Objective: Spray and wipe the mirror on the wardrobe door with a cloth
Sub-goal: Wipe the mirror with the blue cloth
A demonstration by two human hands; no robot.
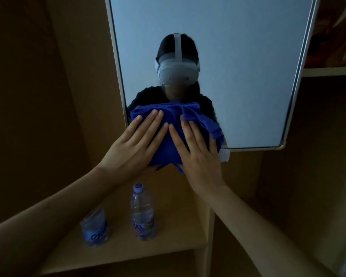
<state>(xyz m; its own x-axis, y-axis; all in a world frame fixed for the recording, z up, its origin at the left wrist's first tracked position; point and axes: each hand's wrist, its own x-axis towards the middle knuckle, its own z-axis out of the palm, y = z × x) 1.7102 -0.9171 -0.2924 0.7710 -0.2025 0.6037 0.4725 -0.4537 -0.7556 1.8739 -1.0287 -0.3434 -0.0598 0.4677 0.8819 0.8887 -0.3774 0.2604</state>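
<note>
Pressing flat, fingers spread, both hands (left hand [136, 144], right hand [198, 154]) hold the blue cloth [166, 140] against the mirror [238, 66].

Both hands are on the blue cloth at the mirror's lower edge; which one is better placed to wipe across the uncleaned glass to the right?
Probably the right hand. It presses the cloth on the side nearest the bare glass of the mirror; the left hand lies by the left frame.

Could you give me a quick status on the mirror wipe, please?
Left hand and right hand flat, pressing blue cloth on mirror at lower left corner. Two water bottles on shelf below, clear of hands.
</note>
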